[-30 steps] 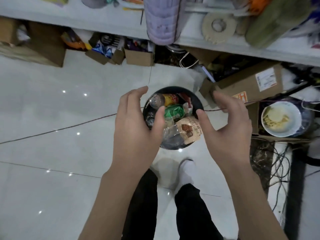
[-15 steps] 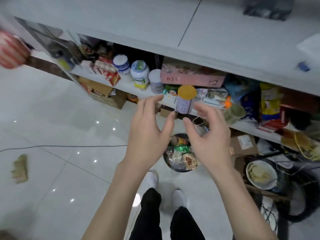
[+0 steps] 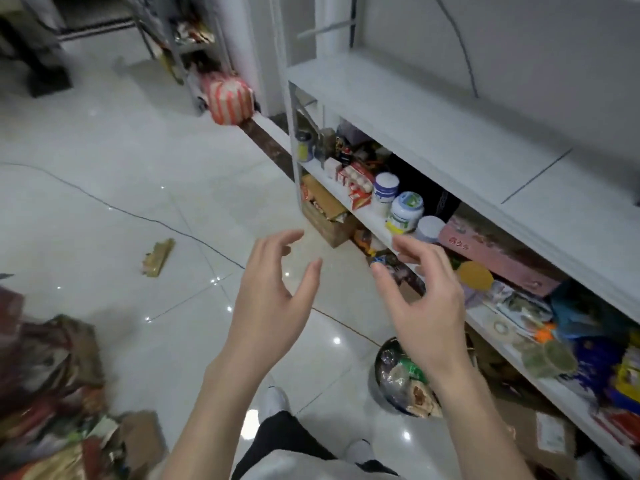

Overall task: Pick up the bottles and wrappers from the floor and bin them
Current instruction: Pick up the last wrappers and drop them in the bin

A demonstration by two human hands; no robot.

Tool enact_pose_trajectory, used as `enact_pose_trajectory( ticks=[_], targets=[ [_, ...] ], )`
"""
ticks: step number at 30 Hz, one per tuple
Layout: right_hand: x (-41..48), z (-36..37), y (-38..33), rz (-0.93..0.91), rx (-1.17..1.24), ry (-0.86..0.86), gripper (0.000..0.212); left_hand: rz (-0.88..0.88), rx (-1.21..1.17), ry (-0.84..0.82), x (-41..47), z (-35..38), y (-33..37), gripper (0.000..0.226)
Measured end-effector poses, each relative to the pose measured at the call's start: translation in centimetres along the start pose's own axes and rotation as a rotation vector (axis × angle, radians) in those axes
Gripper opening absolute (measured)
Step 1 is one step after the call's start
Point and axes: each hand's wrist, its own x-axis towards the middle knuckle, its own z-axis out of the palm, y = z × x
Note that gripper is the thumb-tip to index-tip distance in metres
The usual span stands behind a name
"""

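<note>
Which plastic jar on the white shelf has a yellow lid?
The round jar beside the pink cardboard box, just past the right hand; the three jars farther along have white lids.

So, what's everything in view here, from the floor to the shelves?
wrapper: one, golden, floor left of the hands
bin: one, black, floor by the shelves, filled with rubbish
jars: three, white, on a shelf
box: one, pink, shelf beside the jars
bag: one, red-and-white striped, by the shelves' far end
cable: one, black, across the floor
clutter pile: one, reddish-brown, lower left
left hand: one, open, empty
right hand: one, open, empty, above the bin
</note>
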Motion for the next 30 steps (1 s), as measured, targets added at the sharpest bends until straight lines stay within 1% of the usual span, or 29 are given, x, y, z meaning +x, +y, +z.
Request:
enact_pose_trajectory(
  ticks=[7, 10, 13, 17, 21, 26, 30],
  targets=[
    [3.2, 11.8, -4.0, -0.068, 0.050, -0.207, 0.044, -0.210, 0.000, 0.199, 0.6, -9.2, -8.4, 0.038],
    [5.0, 18.0, -6.9, -0.088, 0.078, -0.304, 0.044, -0.273, 0.015, 0.292, 1.7, -13.8, -12.2, 0.037],
    [6.6, 23.8, -9.8, -0.118, 0.110, -0.354, 0.047, -0.323, 0.030, 0.351, 3.0, -18.1, -15.5, 0.037],
    [7.8, 30.4, -12.0, -0.125, 0.123, -0.437, 0.044, -0.373, 0.048, 0.394, 5.0, -22.4, -19.2, 0.038],
    [8.8, 36.2, -13.3, -0.136, 0.136, -0.513, 0.042, -0.411, 0.057, 0.426, 7.2, -25.3, -22.3, 0.040],
    [12.1, 42.4, -13.8, -0.158, 0.155, -0.569, 0.042, -0.456, 0.078, 0.450, 11.3, -27.1, -25.9, 0.041],
    [17.2, 46.7, -13.1, -0.156, 0.152, -0.595, 0.042, -0.478, 0.101, 0.459, 16.4, -28.0, -28.8, 0.040]
  ],
)
